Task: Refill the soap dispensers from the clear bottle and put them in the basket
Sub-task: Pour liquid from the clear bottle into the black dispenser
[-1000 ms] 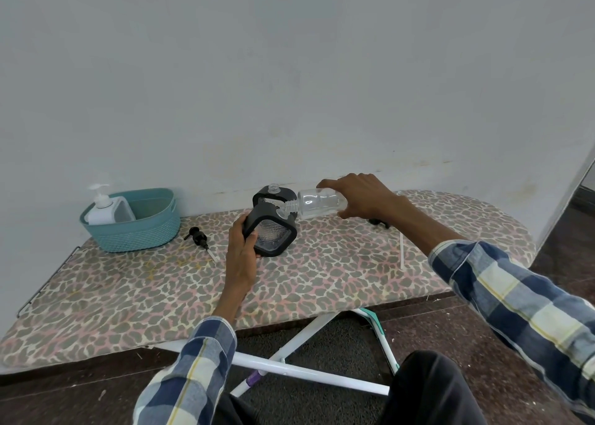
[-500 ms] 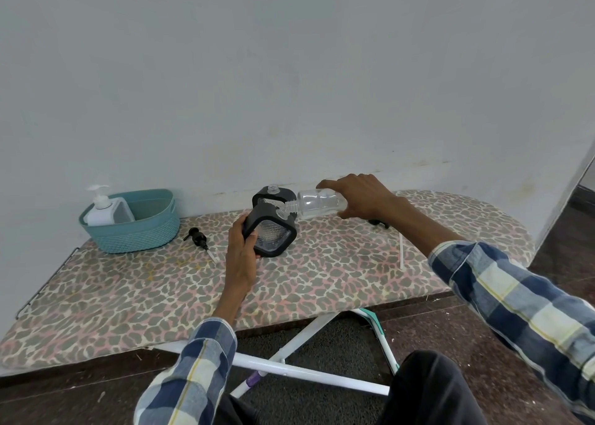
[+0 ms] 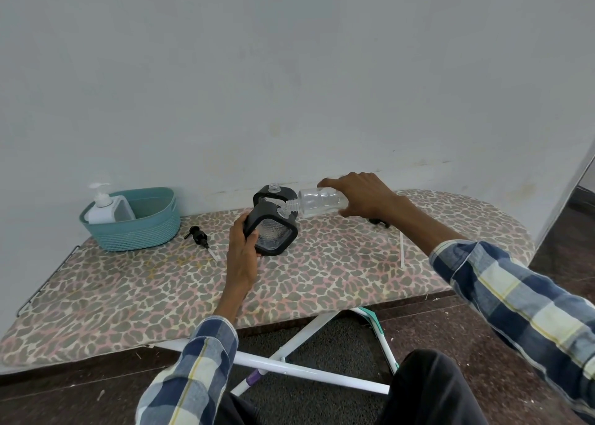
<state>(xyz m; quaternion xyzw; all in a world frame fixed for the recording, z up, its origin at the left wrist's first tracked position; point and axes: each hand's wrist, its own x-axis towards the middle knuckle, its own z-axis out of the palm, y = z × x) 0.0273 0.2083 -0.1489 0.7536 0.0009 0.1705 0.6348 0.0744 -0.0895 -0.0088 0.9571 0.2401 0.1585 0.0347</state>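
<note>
My left hand [image 3: 242, 254] grips a black-framed clear soap dispenser [image 3: 273, 234], tilted toward me on the ironing board [image 3: 135, 292]. My right hand [image 3: 363, 196] holds the clear bottle [image 3: 318, 201] on its side, its neck at the dispenser's open mouth. Directly behind stands a second black dispenser [image 3: 273, 194], uncapped. The teal basket [image 3: 138, 231] at the far left holds a white pump dispenser [image 3: 104, 207].
A black pump head [image 3: 200, 239] with its tube lies between the basket and my left hand. A loose white tube [image 3: 401, 250] lies on the right of the board, a small black piece [image 3: 378, 222] under my right wrist. The wall runs close behind.
</note>
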